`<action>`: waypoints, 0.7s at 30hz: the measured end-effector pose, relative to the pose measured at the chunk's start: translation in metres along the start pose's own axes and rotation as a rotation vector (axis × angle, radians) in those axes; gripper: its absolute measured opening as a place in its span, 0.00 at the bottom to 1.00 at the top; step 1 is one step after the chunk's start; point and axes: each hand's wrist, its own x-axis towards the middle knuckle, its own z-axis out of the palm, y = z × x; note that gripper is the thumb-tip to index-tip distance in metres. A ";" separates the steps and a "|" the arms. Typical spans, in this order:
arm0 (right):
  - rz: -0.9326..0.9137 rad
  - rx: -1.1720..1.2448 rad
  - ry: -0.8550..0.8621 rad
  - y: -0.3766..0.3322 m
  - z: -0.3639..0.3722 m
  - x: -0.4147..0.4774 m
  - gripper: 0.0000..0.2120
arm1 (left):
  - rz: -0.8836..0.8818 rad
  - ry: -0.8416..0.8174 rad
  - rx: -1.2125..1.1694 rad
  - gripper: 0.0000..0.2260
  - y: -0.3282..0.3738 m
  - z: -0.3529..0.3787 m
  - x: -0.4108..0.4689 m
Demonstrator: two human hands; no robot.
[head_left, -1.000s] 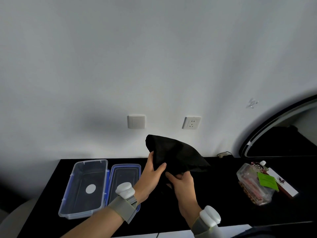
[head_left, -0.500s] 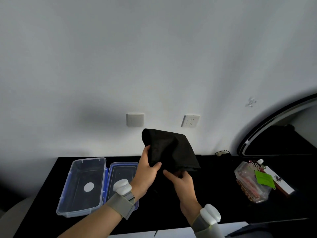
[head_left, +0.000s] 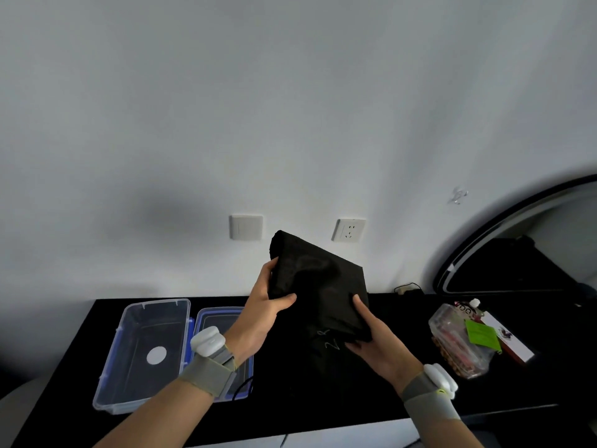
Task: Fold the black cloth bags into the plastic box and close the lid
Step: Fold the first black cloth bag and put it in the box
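- Holding the black cloth bag (head_left: 319,286) up in the air, to the right of the plastic box (head_left: 156,302) and higher than its rim, clear of the surface (head_left: 74,357).
- Clasping the bag's box-side edge with the left grip (head_left: 268,305), thumb in front and fingers behind; pinching the edge farther from the box with the right grip (head_left: 378,344), thumb lying on the front face.
- Flattening out compared with a second ago: going from a loose, peaked bundle to a squarer folded panel, with the right grip shifting from under the bundle to its far edge.
- Judging from that: nearing the end of this fold, probably needing one more halving before fitting the box's narrow tub.
- Seeing the box open and seemingly without cloth inside yet, with the blue-rimmed lid (head_left: 219,309) lying flat against its right side, partly hidden under the left wrist.
- Leaving a short, unobstructed path leftward and down to the box; minding the left forearm crossing over the lid.
- Keeping well apart from the clear packet (head_left: 458,347) far right of the box.
- Failing to tell cloth from surface in the dark patch below the bag.
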 end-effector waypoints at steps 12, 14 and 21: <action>-0.189 -0.230 0.033 -0.024 -0.019 0.017 0.14 | -0.144 -0.133 0.361 0.34 -0.028 -0.020 -0.003; -0.252 -0.329 0.063 -0.038 -0.019 0.025 0.15 | -0.177 -0.147 0.410 0.40 -0.038 -0.015 -0.003; -0.296 -0.430 0.082 -0.071 -0.025 0.037 0.16 | -0.130 -0.212 0.509 0.54 -0.047 0.009 0.011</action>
